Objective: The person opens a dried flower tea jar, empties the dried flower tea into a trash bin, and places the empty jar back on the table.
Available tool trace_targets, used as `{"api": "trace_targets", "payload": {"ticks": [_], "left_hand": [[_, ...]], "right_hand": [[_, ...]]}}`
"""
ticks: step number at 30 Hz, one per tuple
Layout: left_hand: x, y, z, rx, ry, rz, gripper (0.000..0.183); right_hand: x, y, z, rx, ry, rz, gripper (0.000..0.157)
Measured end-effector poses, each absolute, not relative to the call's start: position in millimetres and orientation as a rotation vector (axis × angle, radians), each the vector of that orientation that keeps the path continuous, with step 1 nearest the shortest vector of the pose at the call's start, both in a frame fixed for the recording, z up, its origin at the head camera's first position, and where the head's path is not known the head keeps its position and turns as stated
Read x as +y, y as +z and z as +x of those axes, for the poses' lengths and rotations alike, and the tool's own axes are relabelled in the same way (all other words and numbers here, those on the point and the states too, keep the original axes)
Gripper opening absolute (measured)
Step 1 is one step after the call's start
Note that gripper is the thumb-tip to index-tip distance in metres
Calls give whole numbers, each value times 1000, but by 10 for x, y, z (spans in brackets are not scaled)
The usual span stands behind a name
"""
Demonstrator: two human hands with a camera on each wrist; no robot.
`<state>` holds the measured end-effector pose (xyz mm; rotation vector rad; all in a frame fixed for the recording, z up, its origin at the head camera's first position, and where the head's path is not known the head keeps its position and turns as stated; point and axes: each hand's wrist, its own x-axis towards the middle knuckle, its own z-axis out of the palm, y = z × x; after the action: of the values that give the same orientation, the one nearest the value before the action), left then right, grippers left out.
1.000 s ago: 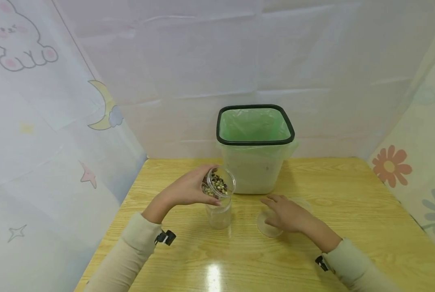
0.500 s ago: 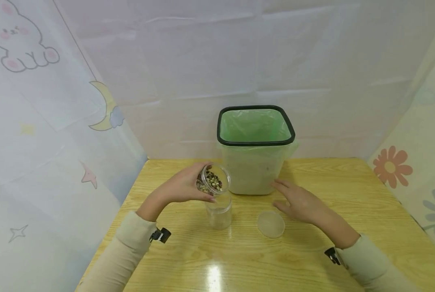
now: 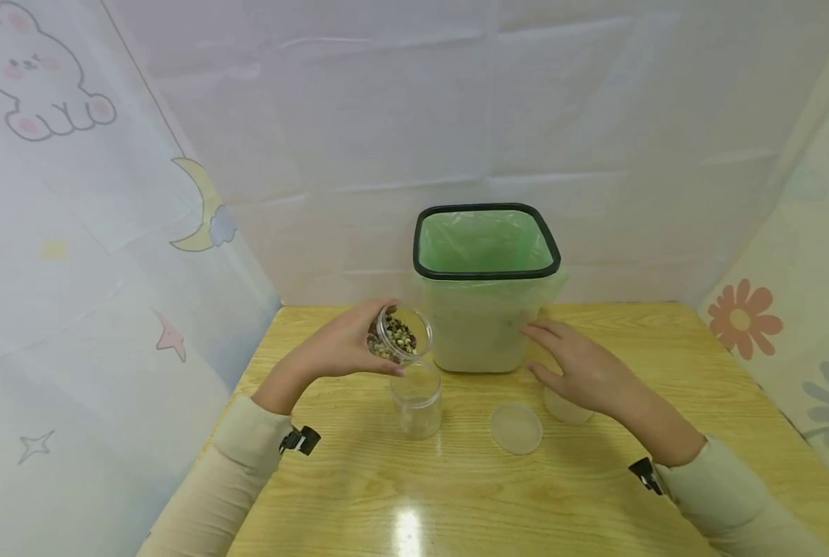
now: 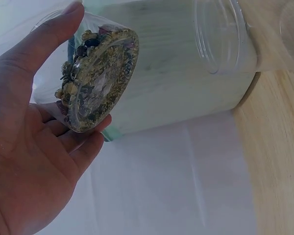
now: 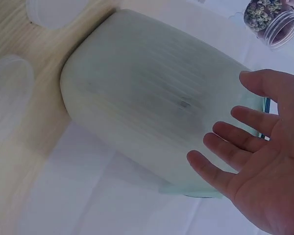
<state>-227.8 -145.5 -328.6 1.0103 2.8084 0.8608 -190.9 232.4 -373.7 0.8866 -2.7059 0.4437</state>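
My left hand point(image 3: 348, 340) grips a transparent jar point(image 3: 404, 331) of dried flower buds and dark bits, thumb on one side and fingers on the other. It is tilted with its open mouth to the right, and the contents lie inside. Below it a second transparent jar point(image 3: 417, 406) stands upright on the table. My right hand point(image 3: 585, 367) holds nothing; its fingers are spread, as the right wrist view shows, beside the bin point(image 3: 480, 333). Whether they touch the bin cannot be told. Under that hand are two round lids, one in front point(image 3: 516, 428) and one partly hidden point(image 3: 568, 406).
The bin has a black rim point(image 3: 487, 275) and a pale green liner point(image 3: 484, 240), and stands at the back of the wooden table point(image 3: 359, 495). Printed cloth walls point(image 3: 359, 139) close in the back and both sides.
My left hand has lifted the filled jar up and left, off its place over the standing jar. My right hand has left the lids, moving up and right toward the bin.
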Motion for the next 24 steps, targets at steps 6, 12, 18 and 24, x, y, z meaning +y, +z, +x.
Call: {"api": "trace_targets", "payload": {"ticks": [6, 12, 18, 24], "left_hand": [[-1481, -3211, -2267, 2840, 826, 982, 103], [-1496, -3097, -2269, 2884, 751, 955, 106], [-1497, -2996, -2288, 2900, 762, 945, 105], [-1512, -2915, -2312, 2923, 767, 964, 106]], "right_hand": [[2327, -3654, -1919, -2563, 432, 926, 55], [2325, -3543, -1959, -2354, 421, 982, 59], [2346, -3472, -2028, -2238, 413, 1030, 61], [2359, -3389, -2061, -2183, 396, 1040, 61]]}}
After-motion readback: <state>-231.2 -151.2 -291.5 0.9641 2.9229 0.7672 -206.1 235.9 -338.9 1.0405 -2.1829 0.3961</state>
